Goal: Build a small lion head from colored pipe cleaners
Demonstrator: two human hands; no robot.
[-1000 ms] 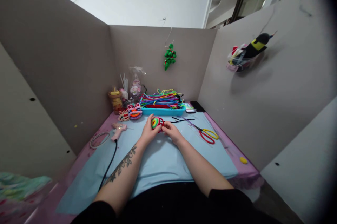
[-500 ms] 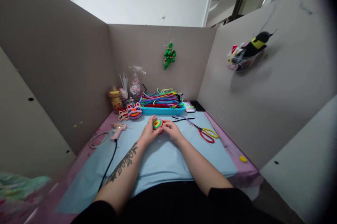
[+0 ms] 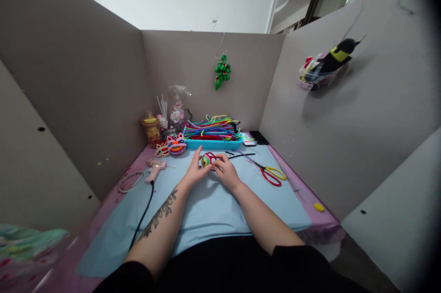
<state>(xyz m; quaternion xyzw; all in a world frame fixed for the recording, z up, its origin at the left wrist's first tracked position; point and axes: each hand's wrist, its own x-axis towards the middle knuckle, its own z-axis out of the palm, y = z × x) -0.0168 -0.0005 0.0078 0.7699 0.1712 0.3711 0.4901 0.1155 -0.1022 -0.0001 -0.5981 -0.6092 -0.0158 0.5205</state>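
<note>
A small round pipe-cleaner craft piece [image 3: 207, 160], ringed in red, green, yellow and other colours, is between my hands above the blue mat. My left hand [image 3: 196, 171] holds its left side and lower edge, with the index finger raised. Closed at the right edge, my right hand [image 3: 226, 171] pinches the piece where red strands stand out. The fingertips partly hide it. Just behind lie short black pipe cleaners [image 3: 243, 155]. To the right rest scissors [image 3: 270, 176] with one red and one yellow handle.
A blue tray [image 3: 213, 144] of colourful pipe cleaners stands at the back, beside a dark phone [image 3: 257, 138]. A pink glue gun [image 3: 156, 170] and cord lie left, near finished lion-head crafts [image 3: 177, 144]. Grey partitions [image 3: 186, 63] enclose the table. A yellow disc [image 3: 319, 207] lies right.
The craft piece has turned in my hands: its flat ringed face now tilts left, and red strands show on its right. My left fingers have opened slightly and lifted.
</note>
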